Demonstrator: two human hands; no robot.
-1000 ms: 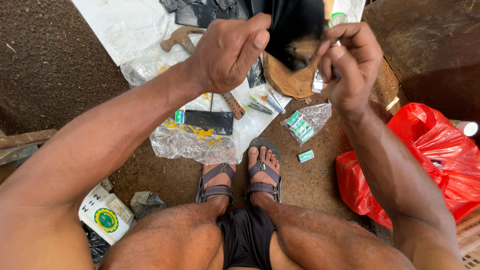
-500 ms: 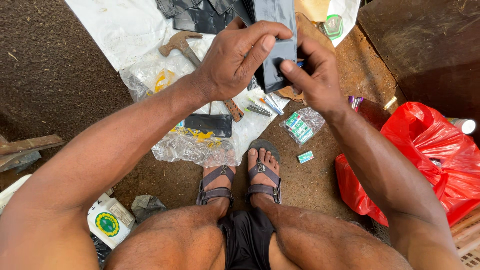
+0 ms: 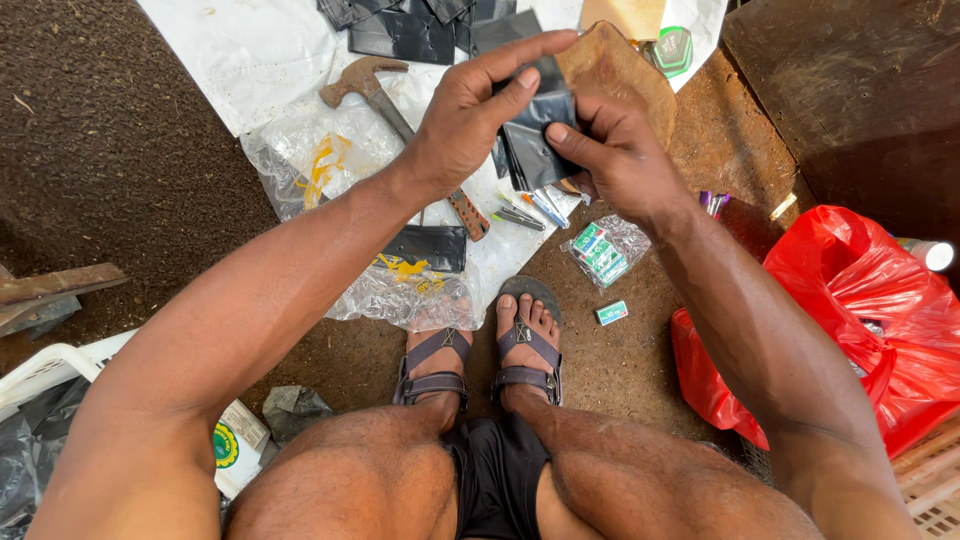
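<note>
1. Black leather piece [image 3: 530, 140], folded, is pinched between left hand [image 3: 470, 120] and right hand [image 3: 620, 155] above the knees.
2. Unused below lie the claw hammer [image 3: 365, 80], cut black pieces [image 3: 400, 30] and the white sheet [image 3: 250, 60].
3. Shaping looks mid-way; nothing yet joined.

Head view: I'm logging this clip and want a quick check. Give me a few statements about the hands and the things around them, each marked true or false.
1. Both hands grip the dark folded piece. True: the left hand and the right hand pinch it together.
2. The hammer is held in the right hand. False: it lies on the white sheet.
3. A red plastic bag lies by the right arm. True.
4. The feet are bare. False: they wear sandals.
</note>
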